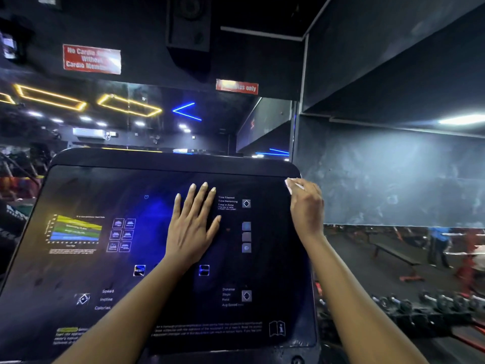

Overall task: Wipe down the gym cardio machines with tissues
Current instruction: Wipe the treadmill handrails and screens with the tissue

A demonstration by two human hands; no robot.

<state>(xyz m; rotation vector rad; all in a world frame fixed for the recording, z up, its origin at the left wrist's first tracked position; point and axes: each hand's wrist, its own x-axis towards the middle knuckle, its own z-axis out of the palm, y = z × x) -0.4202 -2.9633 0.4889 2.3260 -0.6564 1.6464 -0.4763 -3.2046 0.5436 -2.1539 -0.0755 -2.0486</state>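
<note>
At the console's upper right corner, the right hand is pinching a tissue; the left hand is lying flat, bracing; better sweeping in overlapping strokes, pressing lightly

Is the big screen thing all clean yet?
Not yet. No part looks clearly finished. The right hand holds a tissue at the top right corner of the console, while the left hand rests flat mid-panel. Smudges at lower left are left to wipe.
</note>
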